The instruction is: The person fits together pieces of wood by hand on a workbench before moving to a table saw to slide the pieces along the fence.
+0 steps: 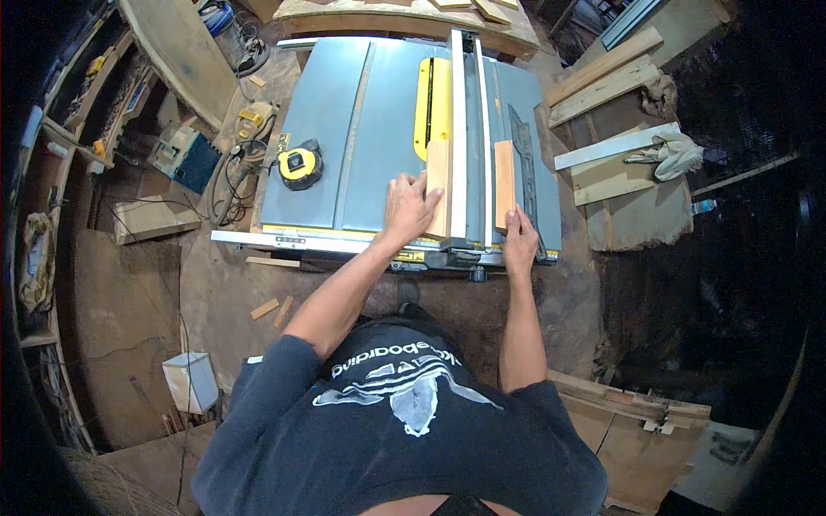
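Observation:
A grey table saw (391, 112) with a yellow insert plate (422, 112) stands in front of me. My left hand (409, 206) is closed on a wooden block (439, 193), which lies lengthwise along the left side of the white rip fence (459, 138). On the fence's other side, my right hand (520, 241) grips the near end of a second wooden block (504, 181) between thumb and fingers. The left block's far end reaches the near end of the yellow insert. A black push stick (523, 163) is beside the right block.
A yellow and black tape measure (299, 163) rests on the saw's left side. Left of the saw are a corded power tool (251, 125) and shelves (64, 163). Boards (607, 82) and a glove (675, 156) are at the right. Small offcuts (265, 309) lie on the floor.

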Motion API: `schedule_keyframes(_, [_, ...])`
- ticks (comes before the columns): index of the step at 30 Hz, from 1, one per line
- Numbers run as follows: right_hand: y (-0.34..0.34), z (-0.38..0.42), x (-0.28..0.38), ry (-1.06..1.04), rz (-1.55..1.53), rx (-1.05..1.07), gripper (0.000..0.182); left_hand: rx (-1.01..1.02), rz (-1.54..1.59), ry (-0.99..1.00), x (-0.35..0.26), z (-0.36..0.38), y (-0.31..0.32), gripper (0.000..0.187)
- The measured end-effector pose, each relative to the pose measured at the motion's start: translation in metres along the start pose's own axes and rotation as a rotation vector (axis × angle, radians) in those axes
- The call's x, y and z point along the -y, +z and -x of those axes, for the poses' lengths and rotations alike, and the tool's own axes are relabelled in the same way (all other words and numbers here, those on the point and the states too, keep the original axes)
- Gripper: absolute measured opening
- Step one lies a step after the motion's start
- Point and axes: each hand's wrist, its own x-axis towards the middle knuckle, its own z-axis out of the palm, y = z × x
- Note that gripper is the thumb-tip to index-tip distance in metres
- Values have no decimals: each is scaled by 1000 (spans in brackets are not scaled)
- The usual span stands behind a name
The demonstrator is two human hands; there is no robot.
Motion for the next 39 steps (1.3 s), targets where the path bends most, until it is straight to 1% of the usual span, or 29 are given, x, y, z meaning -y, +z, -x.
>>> schedule_keyframes(2, [-3, 2, 7, -39, 39, 3, 50, -10, 17, -42, -2, -2, 5, 50])
schedule_keyframes(4, [-4, 4, 13, -79, 82, -1, 50, -33, 236, -41, -4, 2, 8, 53])
schedule_keyframes(5, [-3, 4, 14, -59, 74, -2, 50, -34, 245, -43, 0, 7, 10, 53])
schedule_keyframes(7, [-4, 2, 10, -47, 63, 1, 50, 19, 337, 24, 15, 24, 6, 68])
schedule_keyframes(8, [-4, 0, 6, -46, 67, -1, 50, 21, 342, 25, 20, 31, 0, 68])
schedule_keyframes(10, [-3, -1, 3, 47, 34, 18, 50, 249, 292, 175, 11, 42, -29, 91])
schedule_keyframes(11, [-4, -1, 2, 52, 38, 16, 50, 255, 295, 174, 11, 41, -31, 91])
schedule_keyframes(13, [-4, -1, 3, 31, 19, 35, 50, 318, 238, 214, 14, 37, -33, 107])
schedule_keyframes(16, [-3, -5, -1, 34, 22, 39, 51, 331, 168, 217, 19, 25, -25, 109])
schedule_keyframes(17, [-3, -7, -2, 8, 33, 41, 50, 318, 193, 227, 22, 25, -25, 105])
schedule_keyframes(20, [-3, -6, 1, 31, 23, 60, 50, 350, 197, 241, 26, 27, -28, 101])
schedule_keyframes(21, [-4, -4, 9, -101, 77, 34, 51, 343, 194, 243, 27, 25, -28, 101])
schedule_keyframes(22, [-4, -4, 15, -105, 73, 33, 51, 336, 223, 235, 28, 24, -28, 99])
schedule_keyframes(24, [-5, 0, 20, -62, 94, 35, 52, 331, 253, 223, 28, 24, -27, 98])
schedule_keyframes(27, [-2, 0, 17, -70, 116, 23, 52, 332, 260, 227, 28, 18, -29, 93])
schedule_keyframes(30, [-2, -3, 11, -57, 96, 38, 53, 367, 243, 197, 29, 21, -30, 94])
schedule_keyframes(32, [-3, -2, 8, -42, 99, 32, 53, 379, 263, 269, 39, 18, -28, 97])
schedule_keyframes(33, [-3, -3, 7, -40, 91, 30, 54, 414, 262, 201, 35, 15, -33, 99])
schedule_keyframes(37, [-1, -6, 4, -50, 96, 34, 55, 396, 264, 241, 38, 6, -30, 101])
schedule_keyframes(39, [-1, -9, -2, 31, 58, 44, 55, 376, 241, 273, 38, 5, -28, 103])
